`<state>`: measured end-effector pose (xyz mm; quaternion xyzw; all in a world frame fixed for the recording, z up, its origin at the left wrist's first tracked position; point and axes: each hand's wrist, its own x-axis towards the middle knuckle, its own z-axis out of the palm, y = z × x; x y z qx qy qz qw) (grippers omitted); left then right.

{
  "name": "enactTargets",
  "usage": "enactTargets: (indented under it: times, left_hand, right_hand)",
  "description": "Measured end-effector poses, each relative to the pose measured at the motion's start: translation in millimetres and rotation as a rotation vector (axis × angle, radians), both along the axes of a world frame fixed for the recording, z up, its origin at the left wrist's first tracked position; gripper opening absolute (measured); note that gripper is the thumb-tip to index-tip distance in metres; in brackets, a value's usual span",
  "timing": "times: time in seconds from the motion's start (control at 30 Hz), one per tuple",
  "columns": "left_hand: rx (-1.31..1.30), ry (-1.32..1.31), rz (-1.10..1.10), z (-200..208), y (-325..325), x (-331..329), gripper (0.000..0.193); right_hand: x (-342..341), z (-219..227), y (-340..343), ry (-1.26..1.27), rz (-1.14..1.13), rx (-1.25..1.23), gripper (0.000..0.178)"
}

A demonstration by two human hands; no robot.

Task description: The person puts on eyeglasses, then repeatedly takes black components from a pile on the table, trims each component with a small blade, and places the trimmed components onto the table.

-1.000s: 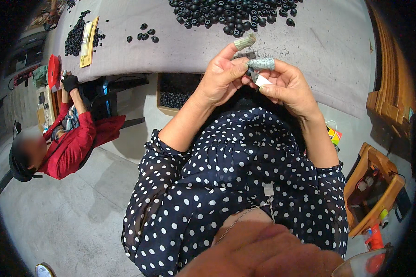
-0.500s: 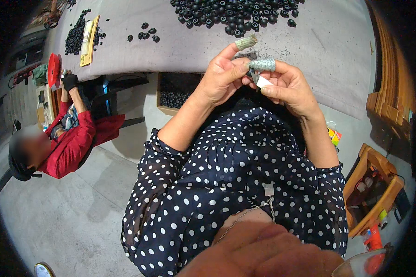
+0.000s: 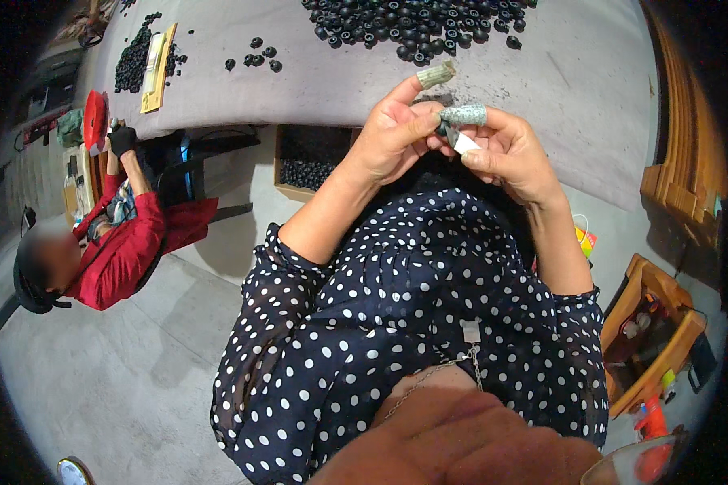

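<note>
My left hand (image 3: 390,139) pinches a small black round part (image 3: 441,129) between thumb and fingers, its index finger stretched out with a pale greenish wrap on the tip. From the right, my right hand (image 3: 516,158) grips a small blade with a white handle or wrapping (image 3: 465,145). The blade's dark tip meets the black part, mostly hidden by my fingers. A speckled grey-green wrap covers the right index finger. Both hands are close together over the near edge of the cloth-covered table (image 3: 566,105).
A heap of black round parts (image 3: 416,28) lies at the back, several more (image 3: 255,59) to its left. A yellow strip (image 3: 155,77) sits by smaller black pieces. Under the table stands an open box (image 3: 294,192). A co-worker in red (image 3: 129,263) sits left; wooden furniture (image 3: 683,182) flanks the right.
Both hands keep the same grip and have shifted only very slightly. The co-worker's hands have moved a little by the red object.
</note>
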<state>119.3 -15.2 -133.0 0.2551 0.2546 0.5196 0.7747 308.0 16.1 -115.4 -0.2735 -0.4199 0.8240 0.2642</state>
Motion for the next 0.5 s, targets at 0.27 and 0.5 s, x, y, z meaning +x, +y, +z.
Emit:
enactTargets:
  times: [0.27,0.5]
  left_hand:
    - [-0.007,-0.028,0.008,-1.3,-0.1,-1.9,0.058]
    - [-0.026,-0.02,0.018,0.9,-2.4,-1.4,0.059]
  right_hand:
    - [0.5,-1.6,-0.9,-0.005,0.012,-0.003,0.043]
    - [-1.3,-3.7,0.0,-0.042,0.014,0.006,0.038]
